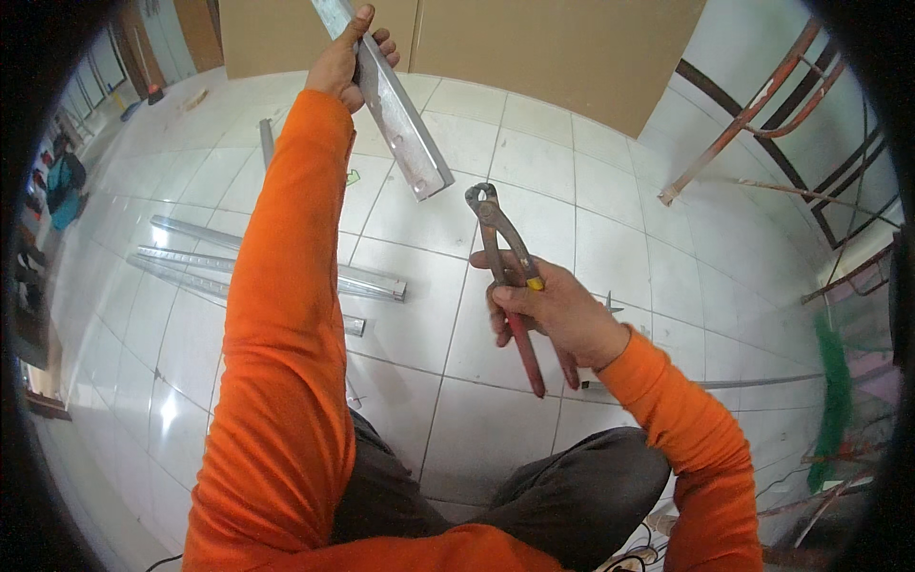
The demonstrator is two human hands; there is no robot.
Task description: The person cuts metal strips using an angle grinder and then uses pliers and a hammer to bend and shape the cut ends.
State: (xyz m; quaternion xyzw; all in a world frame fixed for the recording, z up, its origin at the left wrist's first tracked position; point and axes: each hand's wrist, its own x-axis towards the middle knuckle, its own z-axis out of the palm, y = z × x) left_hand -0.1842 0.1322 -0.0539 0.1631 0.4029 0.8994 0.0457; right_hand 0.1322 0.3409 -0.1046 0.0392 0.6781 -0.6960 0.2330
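Raised at the upper middle, my left hand (343, 67) is closed around a silver metal channel (398, 133), gripping it by its upper part. The channel's lower end tilts down to the right, above the floor. My right hand (553, 310) grips a pair of end-cutting pincers (489, 214) with worn red handles, one of which has a yellow band. The rounded pincer jaws point up and show a gap between them. Jaws and channel end are close but apart.
Several metal channels (372, 282) lie on the white tiled floor (457, 329) to the left. Large brown boards (534, 57) stand at the back. A rusty red metal frame (743, 119) rises at the right, near green netting (831, 400). Cables (643, 548) lie by my right knee.
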